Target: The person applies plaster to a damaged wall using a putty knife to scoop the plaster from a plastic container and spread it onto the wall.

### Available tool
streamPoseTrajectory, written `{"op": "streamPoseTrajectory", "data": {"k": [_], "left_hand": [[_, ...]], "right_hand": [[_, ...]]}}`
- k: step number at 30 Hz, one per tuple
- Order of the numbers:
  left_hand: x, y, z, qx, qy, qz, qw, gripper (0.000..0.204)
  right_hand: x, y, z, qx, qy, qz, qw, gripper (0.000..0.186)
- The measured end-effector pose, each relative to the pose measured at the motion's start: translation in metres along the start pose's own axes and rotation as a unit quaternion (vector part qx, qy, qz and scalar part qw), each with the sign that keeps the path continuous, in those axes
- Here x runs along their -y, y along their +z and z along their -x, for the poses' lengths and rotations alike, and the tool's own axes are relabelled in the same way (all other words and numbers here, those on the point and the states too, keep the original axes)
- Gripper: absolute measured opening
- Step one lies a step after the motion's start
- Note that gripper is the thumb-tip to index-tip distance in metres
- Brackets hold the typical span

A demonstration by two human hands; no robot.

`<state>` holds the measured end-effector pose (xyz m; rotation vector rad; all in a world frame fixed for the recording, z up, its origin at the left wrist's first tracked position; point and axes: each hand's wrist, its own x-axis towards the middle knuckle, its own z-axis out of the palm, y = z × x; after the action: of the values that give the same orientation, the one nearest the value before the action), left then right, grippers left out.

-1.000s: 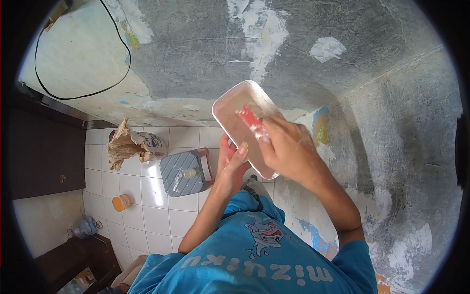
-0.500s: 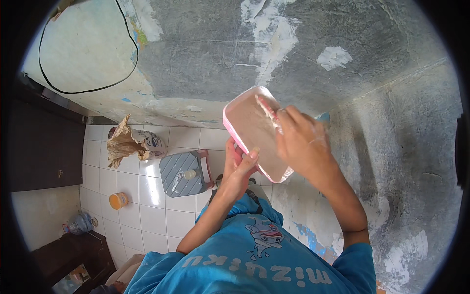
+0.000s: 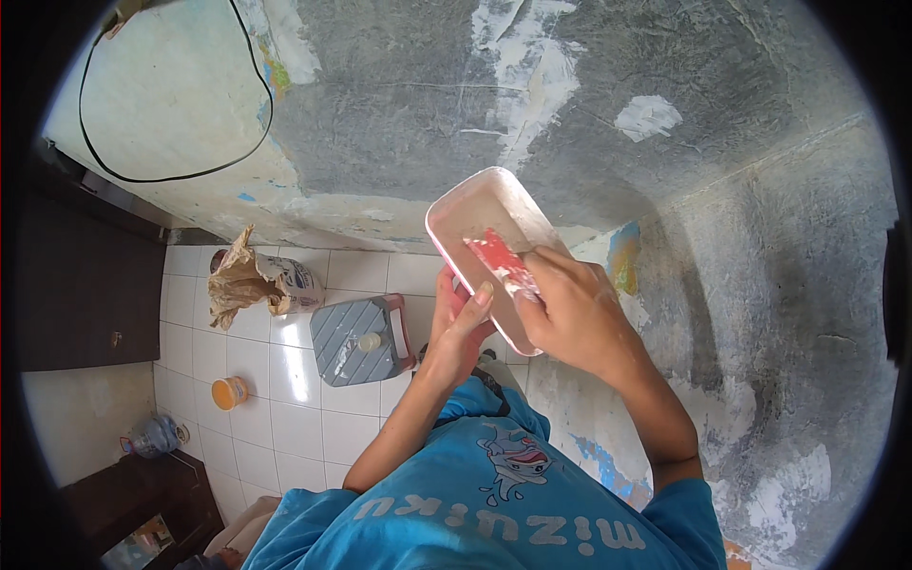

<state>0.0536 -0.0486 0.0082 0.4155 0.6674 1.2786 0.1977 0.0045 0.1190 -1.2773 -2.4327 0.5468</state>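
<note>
My left hand [image 3: 461,323] grips the near left side of a pink-and-white rectangular tub [image 3: 446,220], its thumb over the rim. A greyish-beige paste covers the inside of the tub, which is tilted in front of my chest. In my right hand [image 3: 575,309] is a red putty scraper [image 3: 493,253], smeared with white paste. Its blade is down in the tub against the paste. The fingers of my right hand wrap round the scraper and hide its handle.
Ahead stands a grey wall [image 3: 399,123] with white patches, meeting another wall at the right. On the tiled floor at left are a grey step stool [image 3: 347,356] with a small cup, a torn paper bag [image 3: 242,285], an orange tub [image 3: 229,392] and a water bottle [image 3: 157,434]. A black cable [image 3: 171,179] loops at upper left.
The scraper has turned so its flat red face shows, and my right hand has moved slightly down and left. The tub has shifted a little left and tilted.
</note>
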Motion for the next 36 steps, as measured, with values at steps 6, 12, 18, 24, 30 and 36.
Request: {"op": "streamPoseTrajectory", "data": {"k": [6,12,18,24,30,36], "left_hand": [[0.001,0.003,0.006,0.002,0.013,-0.018,1.000,0.076],[-0.003,0.004,0.009,0.018,0.007,-0.040,0.999,0.078],[-0.004,-0.002,0.003,0.005,-0.007,-0.023,1.000,0.090],[-0.004,0.009,0.002,0.004,0.029,-0.004,1.000,0.085],[0.001,0.017,0.004,0.013,0.035,-0.017,0.999,0.085],[0.001,0.015,0.005,0.000,0.038,-0.012,0.999,0.083]], "right_hand": [[-0.002,-0.014,-0.017,-0.013,-0.003,0.042,0.999,0.016],[-0.012,-0.020,-0.019,-0.034,-0.052,0.106,0.992,0.017],[-0.005,-0.012,0.006,0.049,-0.087,0.040,0.994,0.019],[0.014,-0.019,0.015,0.027,-0.045,0.031,0.998,0.016],[0.004,-0.009,-0.010,-0.029,-0.014,0.007,0.999,0.011],[-0.020,-0.008,-0.021,-0.080,-0.043,0.167,0.982,0.023]]}}
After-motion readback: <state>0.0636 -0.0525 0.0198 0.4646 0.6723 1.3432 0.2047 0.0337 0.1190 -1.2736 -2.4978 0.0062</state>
